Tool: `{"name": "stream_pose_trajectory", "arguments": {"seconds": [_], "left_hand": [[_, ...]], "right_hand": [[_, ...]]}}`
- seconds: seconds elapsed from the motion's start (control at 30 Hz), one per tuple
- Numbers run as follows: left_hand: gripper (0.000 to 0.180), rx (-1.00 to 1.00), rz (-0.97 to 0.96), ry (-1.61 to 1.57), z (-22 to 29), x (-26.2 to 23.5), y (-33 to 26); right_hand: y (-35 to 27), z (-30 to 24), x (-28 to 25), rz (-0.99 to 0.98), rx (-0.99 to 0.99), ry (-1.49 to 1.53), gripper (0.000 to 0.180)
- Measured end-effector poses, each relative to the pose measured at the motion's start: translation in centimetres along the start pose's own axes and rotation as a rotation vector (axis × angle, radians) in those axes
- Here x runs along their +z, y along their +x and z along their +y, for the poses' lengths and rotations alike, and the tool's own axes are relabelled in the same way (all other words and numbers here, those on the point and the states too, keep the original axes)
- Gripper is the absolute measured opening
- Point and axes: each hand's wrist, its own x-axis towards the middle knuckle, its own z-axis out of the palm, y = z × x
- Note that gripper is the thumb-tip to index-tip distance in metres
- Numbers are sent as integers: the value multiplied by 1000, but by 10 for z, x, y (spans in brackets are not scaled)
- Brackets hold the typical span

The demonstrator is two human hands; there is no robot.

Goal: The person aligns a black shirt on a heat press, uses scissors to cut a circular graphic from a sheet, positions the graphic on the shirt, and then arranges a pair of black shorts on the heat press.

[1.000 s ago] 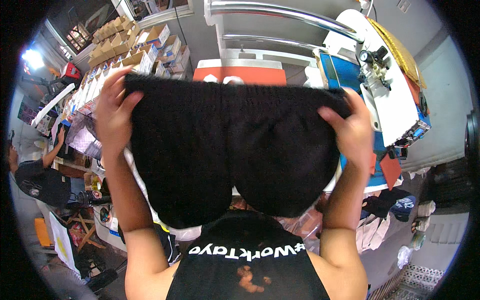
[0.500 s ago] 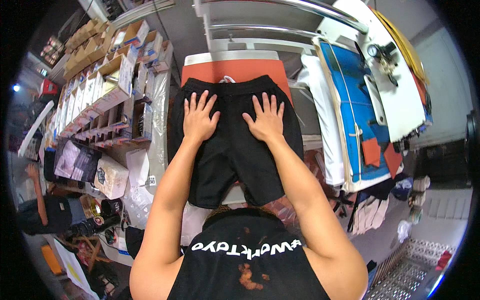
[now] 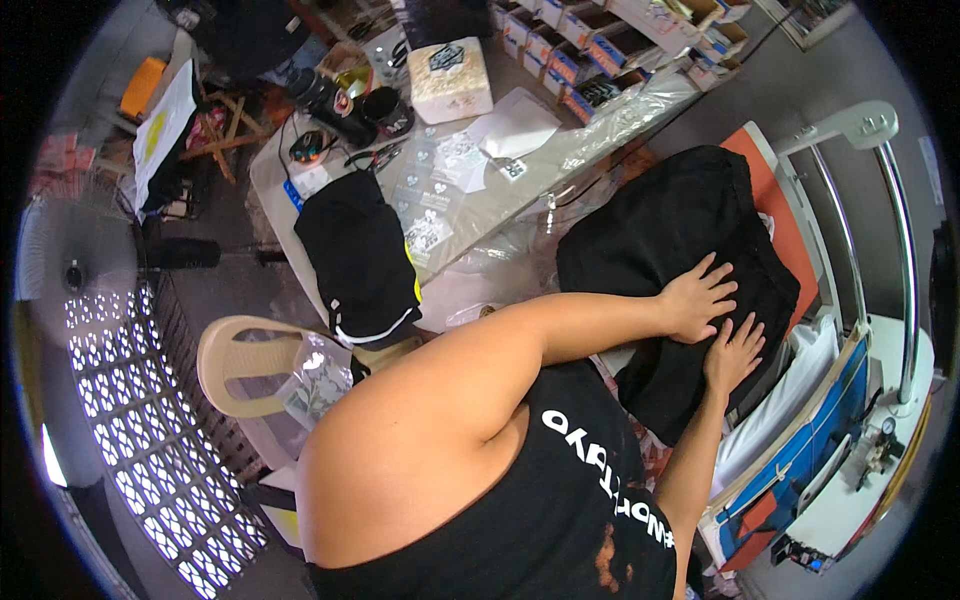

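**A:** What do you see from the head view?

**B:** I see both hands flat on the black shorts [image 3: 665, 235], which lie spread over the orange press pad [image 3: 778, 205]. My left hand [image 3: 697, 297] has its fingers splayed wide and grips nothing; it only presses on the cloth. My right hand [image 3: 733, 352] lies just beside it, nearer the pad's lower end, also spread flat with nothing in its grasp.

**A:** Any packages or labels?

**B:** To the left of the pad stands the counter [image 3: 470, 200]. On it I count one square white box with a dark print [image 3: 450, 78] at the far end, one white sheet [image 3: 515, 125] next to it, and a small white square label [image 3: 511, 169] just beside that sheet. Several clear printed transfer sheets [image 3: 425, 195] lie further left; I cannot count them exactly. Beyond the counter runs a row of open cardboard boxes [image 3: 600, 45].

**A:** Anything else black?

**B:** One folded black garment [image 3: 358, 255] hangs over the counter's left end, above one beige plastic chair [image 3: 245, 355].
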Motion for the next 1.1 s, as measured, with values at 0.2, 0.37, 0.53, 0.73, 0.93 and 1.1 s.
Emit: {"name": "stream_pose_trajectory", "arguments": {"seconds": [0.2, 0.37, 0.53, 0.73, 0.93, 1.1], "left_hand": [[60, 53, -18, -79, 8, -9, 6], [58, 89, -29, -35, -3, -51, 12], [59, 109, -165, 140, -1, -44, 3], [60, 140, -224, 190, 9, -34, 9], [60, 139, -174, 160, 0, -35, 6], [54, 139, -124, 14, 7, -49, 13]], "right_hand": [[-34, 33, 7, 92, -96, 42, 56], [-76, 19, -45, 286, -221, 550, 24], [-115, 84, -129, 592, 209, 587, 10], [-172, 218, -164, 454, 1052, 81, 38], [-154, 234, -172, 132, 1222, 152, 82], [-175, 244, -149, 753, 940, 511, 63]]}}
